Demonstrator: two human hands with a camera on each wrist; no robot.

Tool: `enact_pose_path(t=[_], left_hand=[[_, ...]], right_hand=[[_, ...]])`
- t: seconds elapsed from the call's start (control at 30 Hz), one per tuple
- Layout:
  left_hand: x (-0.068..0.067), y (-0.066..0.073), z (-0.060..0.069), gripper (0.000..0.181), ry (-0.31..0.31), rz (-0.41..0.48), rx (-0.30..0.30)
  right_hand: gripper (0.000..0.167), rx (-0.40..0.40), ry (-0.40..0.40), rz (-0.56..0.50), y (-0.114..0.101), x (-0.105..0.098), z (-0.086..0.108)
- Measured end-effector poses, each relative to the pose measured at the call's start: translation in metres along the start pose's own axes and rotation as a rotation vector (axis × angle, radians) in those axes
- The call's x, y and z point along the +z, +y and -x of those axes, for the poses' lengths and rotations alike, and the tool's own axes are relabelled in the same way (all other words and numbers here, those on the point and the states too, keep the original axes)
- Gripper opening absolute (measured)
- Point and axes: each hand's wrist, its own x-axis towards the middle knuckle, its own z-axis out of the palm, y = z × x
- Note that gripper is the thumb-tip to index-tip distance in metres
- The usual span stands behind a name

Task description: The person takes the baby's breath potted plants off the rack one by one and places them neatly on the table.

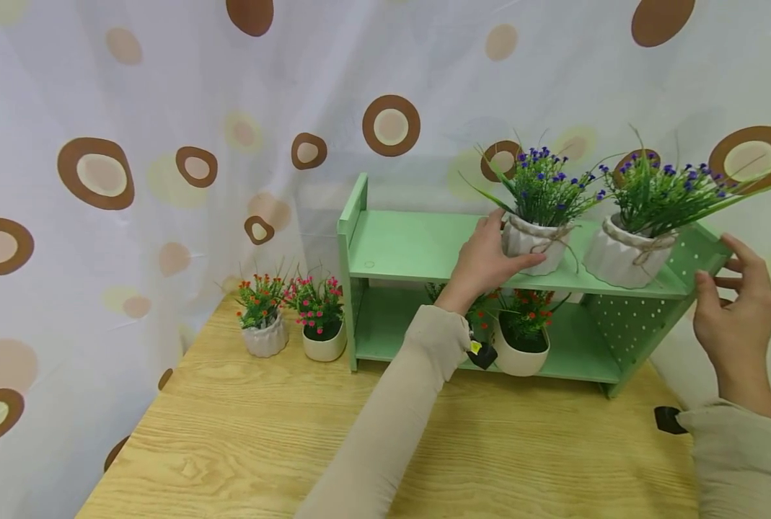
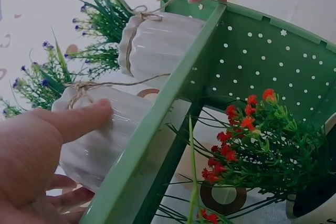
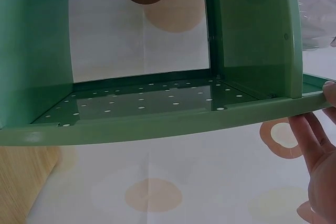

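Observation:
On the upper board of a green two-tier shelf point(image 1: 411, 245) stand two white ribbed pots with purple flowers and twine. My left hand point(image 1: 485, 256) holds the left flowerpot point(image 1: 536, 241), thumb across its front and fingers around its far side; in the left wrist view that flowerpot point(image 2: 105, 135) touches the board. Beside it is the right flowerpot point(image 1: 625, 256), with no hand on it. My right hand point(image 1: 738, 310) grips the top of the shelf's perforated right side panel point(image 1: 703, 249), fingers and thumb on opposite sides; the right wrist view shows this panel's edge point(image 3: 157, 132) too.
On the lower board, a cream pot point(image 1: 521, 357) of red flowers sits partly behind my left arm, with more red flowers hidden there. Left of the shelf, an orange-flowered pot point(image 1: 265, 337) and a pink-flowered pot point(image 1: 324, 342) stand on the wooden table point(image 1: 229, 447). A patterned curtain point(image 1: 229, 86) hangs behind.

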Motion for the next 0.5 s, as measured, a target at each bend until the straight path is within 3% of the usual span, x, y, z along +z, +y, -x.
enact_pose_path(t=[0.23,0.37,0.5], left_hand=[[-0.0003,-0.0007,0.0003,0.095,0.047,-0.056,-0.022],[0.0005,-0.001,0.0006,0.092,0.051,0.015,-0.03],[-0.0002,-0.0015,0.0023,0.091,0.052,0.084,-0.078]], right_hand=[[0.054,-0.01,0.0,0.016,0.0006,0.0019,-0.0014],[0.054,-0.01,0.005,0.013,0.0016,0.002,-0.0012],[0.054,-0.011,0.009,0.007,0.0013,0.0014,-0.0011]])
